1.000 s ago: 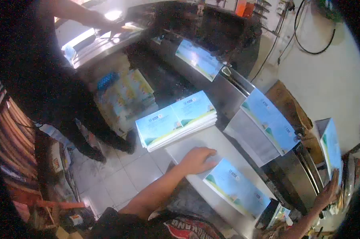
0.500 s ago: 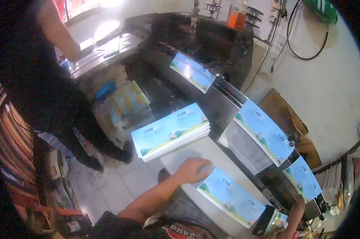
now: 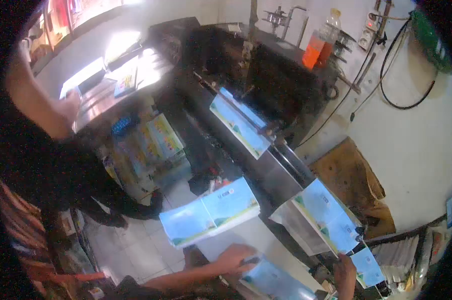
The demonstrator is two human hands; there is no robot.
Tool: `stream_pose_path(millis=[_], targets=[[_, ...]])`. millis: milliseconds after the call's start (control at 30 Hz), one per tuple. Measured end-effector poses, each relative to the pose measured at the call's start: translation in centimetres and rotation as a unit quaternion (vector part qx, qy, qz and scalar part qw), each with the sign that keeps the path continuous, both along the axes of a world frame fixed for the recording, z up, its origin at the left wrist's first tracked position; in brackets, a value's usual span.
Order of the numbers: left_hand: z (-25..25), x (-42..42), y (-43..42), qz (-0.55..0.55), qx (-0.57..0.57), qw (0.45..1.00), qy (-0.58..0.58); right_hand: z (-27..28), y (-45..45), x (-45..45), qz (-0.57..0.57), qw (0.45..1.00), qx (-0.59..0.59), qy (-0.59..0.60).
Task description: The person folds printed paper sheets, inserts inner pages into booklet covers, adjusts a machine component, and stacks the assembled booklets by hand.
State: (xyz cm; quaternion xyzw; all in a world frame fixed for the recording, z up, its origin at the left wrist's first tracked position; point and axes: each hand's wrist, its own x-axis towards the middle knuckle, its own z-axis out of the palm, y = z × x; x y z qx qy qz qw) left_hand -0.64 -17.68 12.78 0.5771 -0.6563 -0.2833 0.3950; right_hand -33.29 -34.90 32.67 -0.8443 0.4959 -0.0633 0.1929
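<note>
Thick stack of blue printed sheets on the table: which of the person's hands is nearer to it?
Left. The left hand is just this side of the stack; the right hand is farther off, to its right.

We have our left hand [image 3: 236, 260] at the edge of some glossy blue printed paper [image 3: 277, 281] on the pale, smooth bench [image 3: 238, 240], our right hand [image 3: 345, 275] beside a blue paper leaflet [image 3: 369, 266]; a white-edged paper stack [image 3: 211, 214] lies beyond.
</note>
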Motion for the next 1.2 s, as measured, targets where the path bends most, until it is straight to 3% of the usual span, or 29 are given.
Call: stream_pose_path(millis=[100, 167, 233, 300, 400, 500, 567, 600, 667, 767, 833, 933, 1000, 1033, 1067, 1100, 1200], targets=[[0.9, 1.2, 0.1, -0.032, -0.014, 0.994, 0.104, 4.8, 1.8, 5.5, 0.005, 1.000, -0.017, -0.014], [5.7, 3.8, 2.0, -0.086, 0.014, 0.992, 0.087, 6.6, 4.8, 6.5, -0.014, 0.993, -0.119, -0.024], [8.8, 6.6, 3.8, -0.127, 0.088, 0.982, 0.104, 9.1, 8.6, 7.9, -0.150, 0.986, -0.049, -0.051], [14.9, 11.5, 4.2, -0.128, 0.095, 0.975, 0.155, 7.5, 12.0, 6.9, -0.218, 0.973, -0.070, -0.026], [18.9, 18.4, 4.8, -0.064, -0.037, 0.988, 0.137, 5.0, 17.4, 9.0, -0.309, 0.946, 0.002, -0.102], [22.5, 24.0, 5.2, -0.022, -0.089, 0.991, 0.094, -1.6, 24.1, 7.7, -0.399, 0.906, 0.044, -0.130], [21.2, 25.2, 6.4, 0.059, -0.104, 0.977, 0.179, -7.1, 28.9, 4.8, -0.336, 0.941, -0.019, 0.018], [20.9, 25.0, 7.2, 0.045, -0.091, 0.978, 0.185, -8.0, 30.6, 4.6, -0.367, 0.930, 0.026, -0.004], [21.2, 25.1, 8.2, 0.167, -0.033, 0.951, 0.258, -10.2, 34.1, 4.7, -0.430, 0.894, 0.127, -0.026], [21.1, 25.8, 9.0, 0.176, 0.015, 0.947, 0.267, -12.5, 38.6, 5.0, -0.457, 0.866, 0.203, 0.021], [21.3, 27.1, 8.3, 0.109, 0.031, 0.969, 0.219, -14.6, 42.3, 5.6, -0.482, 0.848, 0.220, -0.015], [22.1, 26.4, 6.8, 0.158, 0.047, 0.975, 0.150, -24.1, 50.3, 2.4, -0.454, 0.842, 0.289, -0.040], [23.5, 26.0, 5.1, 0.170, 0.068, 0.975, 0.124, -33.0, 57.1, -0.8, -0.243, 0.910, 0.217, 0.256], [24.2, 26.5, 4.6, 0.203, 0.073, 0.971, 0.104, -37.0, 60.3, -2.1, -0.140, 0.901, 0.148, 0.382], [24.2, 27.2, 3.7, 0.215, 0.079, 0.967, 0.109, -29.0, 53.9, 1.6, -0.413, 0.874, 0.256, 0.023], [24.4, 27.6, 2.6, 0.213, 0.061, 0.971, 0.091, -25.0, 49.9, 2.9, -0.451, 0.846, 0.284, -0.016], [26.4, 28.8, -1.5, 0.240, 0.013, 0.967, 0.087, -17.6, 41.4, 4.7, -0.494, 0.806, 0.322, 0.045]])
